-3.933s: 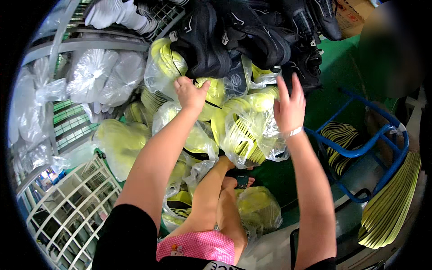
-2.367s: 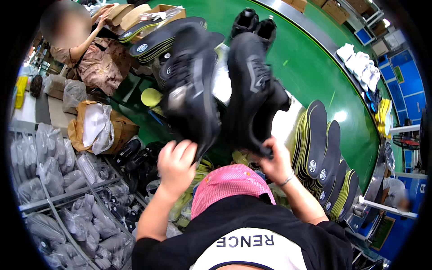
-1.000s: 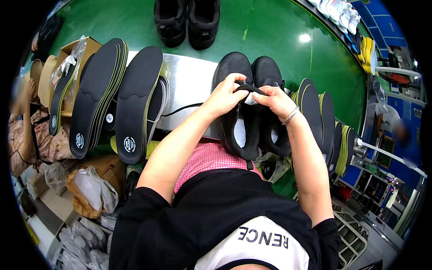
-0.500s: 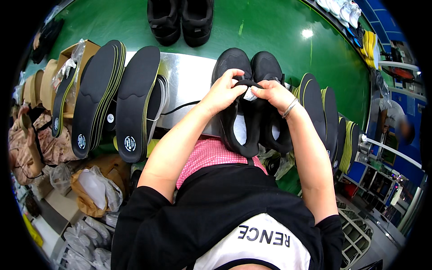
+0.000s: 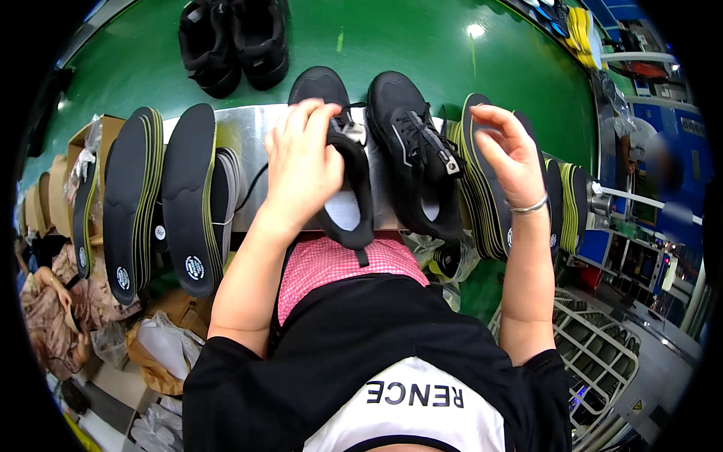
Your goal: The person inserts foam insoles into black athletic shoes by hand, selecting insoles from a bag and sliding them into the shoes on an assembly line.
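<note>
Two black lace-up shoes stand side by side in front of me, toes pointing away. Over the left black shoe point(image 5: 348, 203) is my left hand point(image 5: 301, 162), its fingers bent round the side and tongue area; part of the shoe is hidden beneath it. A pale lining shows inside the heel. To its right, the other black shoe point(image 5: 407, 143) stands untouched, its laces and a grey tab visible. My right hand point(image 5: 508, 154), with a bangle at the wrist, hovers by a stack of black insoles point(image 5: 478, 192) with yellow-green edges. Its fingers are curved and apart from the thumb, with nothing between them.
More insole stacks point(image 5: 135, 196) stand upright at the left, near a cardboard box point(image 5: 113, 135). Farther off on the green table point(image 5: 376, 38) sits another pair of black shoes point(image 5: 260, 45). A rack point(image 5: 595, 354) holding dark items is at lower right. Another person's arm point(image 5: 53, 286) shows at far left.
My hands have parted from the strip they both pinched at the shoe tongue. My right hand has let go and moved right to the insoles. The two shoes now stand farther apart.
</note>
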A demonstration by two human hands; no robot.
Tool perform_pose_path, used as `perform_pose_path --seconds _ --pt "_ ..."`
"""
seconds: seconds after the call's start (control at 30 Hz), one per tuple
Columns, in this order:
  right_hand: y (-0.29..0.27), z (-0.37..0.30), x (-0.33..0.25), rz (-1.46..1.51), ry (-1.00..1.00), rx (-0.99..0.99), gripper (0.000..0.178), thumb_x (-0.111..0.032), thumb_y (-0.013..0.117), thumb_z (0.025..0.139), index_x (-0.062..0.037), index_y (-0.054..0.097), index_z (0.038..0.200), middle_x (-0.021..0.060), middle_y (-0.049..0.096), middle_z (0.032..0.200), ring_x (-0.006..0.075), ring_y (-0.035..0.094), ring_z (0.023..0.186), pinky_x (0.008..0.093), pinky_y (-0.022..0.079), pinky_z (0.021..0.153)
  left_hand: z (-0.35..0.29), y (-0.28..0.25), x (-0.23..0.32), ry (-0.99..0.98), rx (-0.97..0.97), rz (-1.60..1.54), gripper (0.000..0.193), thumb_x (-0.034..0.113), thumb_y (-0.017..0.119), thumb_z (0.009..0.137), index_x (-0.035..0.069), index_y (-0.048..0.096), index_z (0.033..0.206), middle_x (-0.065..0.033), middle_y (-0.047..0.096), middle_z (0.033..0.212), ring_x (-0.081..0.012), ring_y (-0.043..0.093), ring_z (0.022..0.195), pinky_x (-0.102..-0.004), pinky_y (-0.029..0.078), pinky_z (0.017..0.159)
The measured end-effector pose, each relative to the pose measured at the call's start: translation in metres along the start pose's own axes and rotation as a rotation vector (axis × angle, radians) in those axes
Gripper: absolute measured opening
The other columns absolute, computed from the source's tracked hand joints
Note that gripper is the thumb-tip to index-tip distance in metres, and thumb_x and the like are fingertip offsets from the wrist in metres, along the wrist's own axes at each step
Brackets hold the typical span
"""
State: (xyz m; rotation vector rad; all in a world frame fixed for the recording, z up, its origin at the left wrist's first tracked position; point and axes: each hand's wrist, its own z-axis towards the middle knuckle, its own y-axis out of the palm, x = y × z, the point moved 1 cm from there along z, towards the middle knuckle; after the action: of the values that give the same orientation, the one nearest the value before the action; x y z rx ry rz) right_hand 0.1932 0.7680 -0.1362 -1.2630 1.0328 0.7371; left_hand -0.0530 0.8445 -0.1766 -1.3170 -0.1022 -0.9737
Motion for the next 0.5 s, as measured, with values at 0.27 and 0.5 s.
perform_pose_path --seconds 0.27,0.5 --pt "0.027 -0.036 0.079 -0.21 -0.128 0.03 0.067 -0.007 0.066 0.062 -0.0054 0.037 0.123 0.0154 0.037 0.127 0.0298 0.038 0.116 0.0355 0.029 0.099 -0.01 0.095 0.072 0.385 -0.136 -0.079 0.061 0.013 0.066 0.063 0.009 0.038 0.117 -0.0136 0.041 0.118 -0.0319 0.038 0.114 -0.0426 0.031 0.092" --pt "0.038 -0.021 0.102 0.24 0.091 0.125 0.017 -0.012 0.059 0.079 0.0007 0.059 0.09 0.0069 0.052 0.105 0.015 0.05 0.094 0.0269 0.037 0.084 0.021 0.113 0.039 -0.329 -0.462 -0.918 0.049 0.004 0.054 0.077 -0.002 0.03 0.12 -0.0088 0.061 0.085 -0.0147 0.057 0.082 -0.0263 0.043 0.076"
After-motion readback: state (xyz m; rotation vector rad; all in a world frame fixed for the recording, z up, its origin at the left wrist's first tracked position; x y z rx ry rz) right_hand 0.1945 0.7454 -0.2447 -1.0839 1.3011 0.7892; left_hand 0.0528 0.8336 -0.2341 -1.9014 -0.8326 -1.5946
